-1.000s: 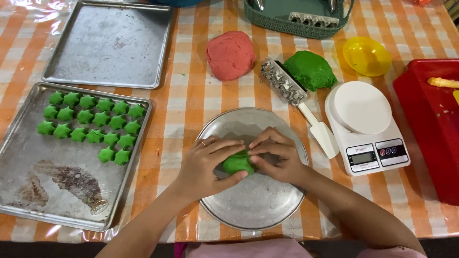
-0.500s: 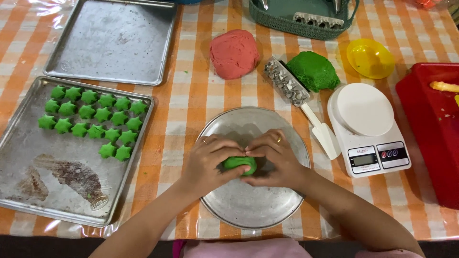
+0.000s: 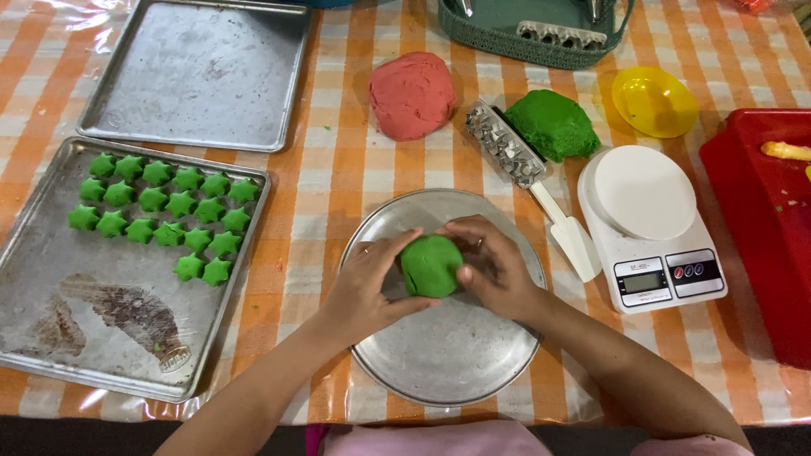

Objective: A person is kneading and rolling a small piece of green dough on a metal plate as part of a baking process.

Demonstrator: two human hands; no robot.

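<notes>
**Between two cupped hands: a green dough ball over the round plate**

Between the palms, a green dough ball [image 3: 431, 266] is enclosed from both sides: the left hand [image 3: 367, 283] curls against its left flank, the right hand [image 3: 494, 266] against its right, fingers partly closed around it. The ball is near round, with no clear long axis, and lies equally close to both hands. Directly beneath is the round metal plate [image 3: 448, 363]. Beyond the right hand lie a white cutter roller [image 3: 528, 181] and a kitchen scale [image 3: 650, 224]; beyond the left, a tray [image 3: 51, 338] bearing green star pieces [image 3: 165, 211].
</notes>
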